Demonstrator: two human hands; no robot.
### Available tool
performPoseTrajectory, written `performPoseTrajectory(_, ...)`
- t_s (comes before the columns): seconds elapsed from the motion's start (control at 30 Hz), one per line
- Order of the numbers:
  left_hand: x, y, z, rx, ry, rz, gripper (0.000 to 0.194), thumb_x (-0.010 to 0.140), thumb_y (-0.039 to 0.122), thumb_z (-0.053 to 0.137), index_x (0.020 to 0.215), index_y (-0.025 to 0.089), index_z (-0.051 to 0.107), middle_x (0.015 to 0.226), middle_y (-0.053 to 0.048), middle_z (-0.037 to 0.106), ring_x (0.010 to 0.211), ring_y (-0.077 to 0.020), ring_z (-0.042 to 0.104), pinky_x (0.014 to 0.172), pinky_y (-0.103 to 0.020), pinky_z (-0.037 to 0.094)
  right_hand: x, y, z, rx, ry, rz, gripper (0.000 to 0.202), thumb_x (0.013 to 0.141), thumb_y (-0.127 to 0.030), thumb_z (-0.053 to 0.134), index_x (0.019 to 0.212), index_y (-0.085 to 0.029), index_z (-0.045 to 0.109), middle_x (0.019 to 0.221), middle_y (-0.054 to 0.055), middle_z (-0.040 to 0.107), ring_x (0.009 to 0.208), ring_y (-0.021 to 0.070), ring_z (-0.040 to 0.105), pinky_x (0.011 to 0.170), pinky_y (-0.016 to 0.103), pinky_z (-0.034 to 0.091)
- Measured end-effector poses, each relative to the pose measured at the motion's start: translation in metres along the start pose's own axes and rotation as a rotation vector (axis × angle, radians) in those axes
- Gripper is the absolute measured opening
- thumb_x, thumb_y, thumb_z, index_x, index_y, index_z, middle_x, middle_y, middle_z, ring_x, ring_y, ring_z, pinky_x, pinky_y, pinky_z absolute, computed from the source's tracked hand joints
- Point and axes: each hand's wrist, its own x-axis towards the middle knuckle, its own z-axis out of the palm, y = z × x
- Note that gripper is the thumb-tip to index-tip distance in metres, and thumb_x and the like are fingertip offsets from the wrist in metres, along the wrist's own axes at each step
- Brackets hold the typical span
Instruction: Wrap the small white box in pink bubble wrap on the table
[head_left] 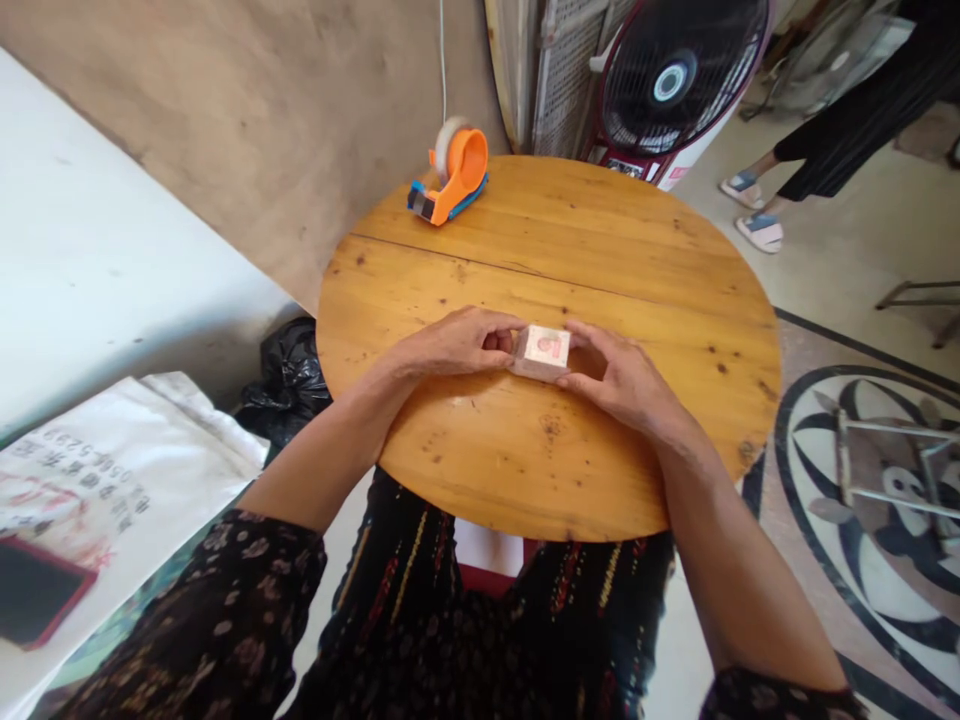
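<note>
A small pale box (546, 347) with a pinkish-red picture on its top lies on the round wooden table (555, 470). From the left, my left hand (469, 342) grips the box's side between thumb and fingers. On the opposite side, the thumb and fingertips of my right hand (619, 372) hold its right corners. An orange tape dispenser (466, 165) with a roll of tape stands near the table's far left edge.
Behind the table stands a fan (670, 82). A person's legs (832, 140) show at the upper right. Black plastic bags (289, 375) lie left of the table, near a white sack (142, 440) and a phone (37, 590). A metal-framed stool (892, 430) is at right.
</note>
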Motion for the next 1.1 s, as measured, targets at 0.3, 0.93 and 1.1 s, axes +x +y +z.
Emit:
performPoseTrajectory(0.3, 0.000, 0.000, 0.002, 0.036, 0.024, -0.025, 0.022, 0.077, 0.023, 0.057, 0.096, 0.018, 0.067, 0.071, 0.002, 0.061, 0.062, -0.0106, 0.052, 0.058, -0.022, 0.038, 0.001, -0.005, 0.001, -0.001, 0.027, -0.009, 0.066, 0.079, -0.045, 0.067, 0.139, -0.026, 0.048, 0.125, 0.010, 0.065, 0.119, 0.0325, 0.058, 0.101, 0.056, 0.042)
performPoseTrajectory(0.93, -0.001, -0.002, 0.006, 0.136, 0.085, 0.180, 0.049, 0.083, 0.040, 0.066, 0.130, 0.029, 0.058, 0.154, -0.009, 0.028, 0.142, -0.0323, 0.027, 0.115, -0.051, 0.028, -0.001, -0.009, 0.001, -0.090, -0.045, -0.001, 0.086, 0.075, -0.061, 0.065, 0.147, -0.026, 0.035, 0.146, 0.015, 0.047, 0.131, 0.0384, 0.046, 0.104, 0.062, 0.036)
performPoseTrajectory(1.1, 0.001, -0.005, 0.009, 0.134, 0.114, 0.196, 0.059, 0.080, 0.045, 0.067, 0.135, 0.028, 0.053, 0.155, -0.010, 0.027, 0.141, -0.0324, 0.029, 0.115, -0.051, 0.028, -0.001, -0.009, 0.002, -0.098, -0.028, -0.004, 0.085, 0.075, -0.059, 0.066, 0.148, -0.027, 0.035, 0.145, 0.014, 0.049, 0.130, 0.0387, 0.046, 0.103, 0.062, 0.036)
